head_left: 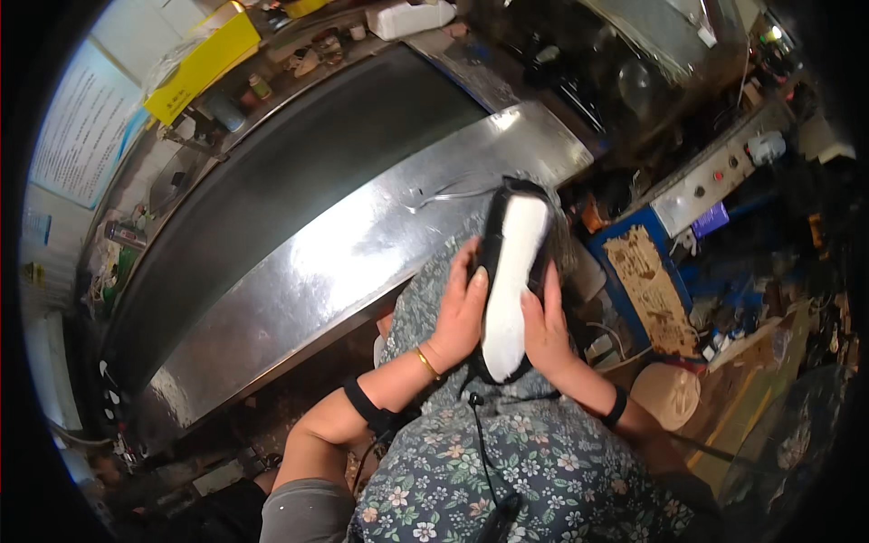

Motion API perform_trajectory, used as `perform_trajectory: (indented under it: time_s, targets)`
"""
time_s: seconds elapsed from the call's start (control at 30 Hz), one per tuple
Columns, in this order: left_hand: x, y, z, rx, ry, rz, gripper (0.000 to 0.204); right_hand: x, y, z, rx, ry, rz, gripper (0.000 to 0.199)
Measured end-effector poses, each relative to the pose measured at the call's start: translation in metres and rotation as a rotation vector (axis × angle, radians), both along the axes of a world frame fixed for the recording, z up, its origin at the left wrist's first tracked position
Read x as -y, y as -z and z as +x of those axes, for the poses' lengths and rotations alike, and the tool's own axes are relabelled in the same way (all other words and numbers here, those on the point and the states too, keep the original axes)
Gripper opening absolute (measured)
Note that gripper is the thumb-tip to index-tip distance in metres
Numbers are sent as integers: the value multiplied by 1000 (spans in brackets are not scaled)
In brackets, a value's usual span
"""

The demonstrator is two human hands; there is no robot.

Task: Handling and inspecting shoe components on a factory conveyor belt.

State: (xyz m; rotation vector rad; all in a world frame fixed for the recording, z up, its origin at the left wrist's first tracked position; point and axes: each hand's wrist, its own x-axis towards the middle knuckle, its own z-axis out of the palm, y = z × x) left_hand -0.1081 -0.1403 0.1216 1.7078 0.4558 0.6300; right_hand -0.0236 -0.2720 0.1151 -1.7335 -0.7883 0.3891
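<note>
A black shoe upper [493,233] with a white sole-shaped insole board [508,299] facing up rests over my lap, its narrow end toward me. Along its left side lies my left hand [460,312], thumb on the rim and fingers wrapped around the black edge. My right hand [546,330] grips the opposite side, its thumb pressed beside the white surface. Both hands are closed on the shoe. A thin clear-looking strand or strip [444,195] runs from the shoe's far end onto the metal table. The shoe's underside is hidden.
A shiny metal ledge [335,244] edges the dark conveyor belt [299,145] ahead and left. Beyond stands a yellow box [201,63]. To my right are a blue-framed machine [647,281], a control panel with knobs [720,172] and a round beige container [667,395].
</note>
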Motion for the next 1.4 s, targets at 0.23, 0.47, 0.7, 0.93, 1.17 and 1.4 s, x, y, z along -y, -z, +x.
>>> perform_trajectory:
  time_s: [0.23,0.47,0.7,0.93,1.17,1.4]
  targets:
    - [-40,-26,80,109,491,-526,54,39,-12,-17,-166,-30,-111,61]
    - [-39,-39,75,-123,287,-174,47,-11,-24,88,-373,-147,207,67]
    - [-40,-6,76,82,441,-316,48,-40,-19,118,-58,-386,124,39]
    - [-65,-6,64,162,390,-199,42,-55,-88,102,-801,-463,78,46]
    - [-80,-32,68,-43,429,-425,63,-64,-40,82,-38,-227,155,42]
    - [-66,-33,74,-47,468,-312,81,-37,-28,67,150,-126,86,69]
